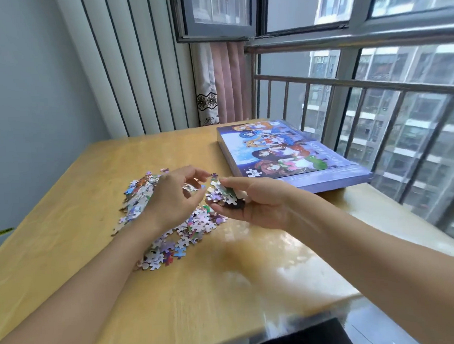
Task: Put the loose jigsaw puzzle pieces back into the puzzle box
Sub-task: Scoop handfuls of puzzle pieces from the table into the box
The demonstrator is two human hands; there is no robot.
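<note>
A heap of loose jigsaw pieces (155, 221) lies on the wooden table (174, 304), left of centre. My right hand (258, 204) is held palm-up just above the heap's right edge and cups a small stack of pieces (223, 194) between thumb and fingers. My left hand (175, 197) hovers over the heap with fingers curled, its fingertips close to a single piece (214, 175) at the top of that stack. The puzzle box (287, 153), purple with a cartoon picture, lies closed at the table's far right, beyond my right hand.
A metal window railing (373, 87) runs right behind the box. Pink curtain (227, 80) and white vertical blinds (138, 71) stand at the table's far edge. The table's near edge meets a dark object (306, 337) at bottom right.
</note>
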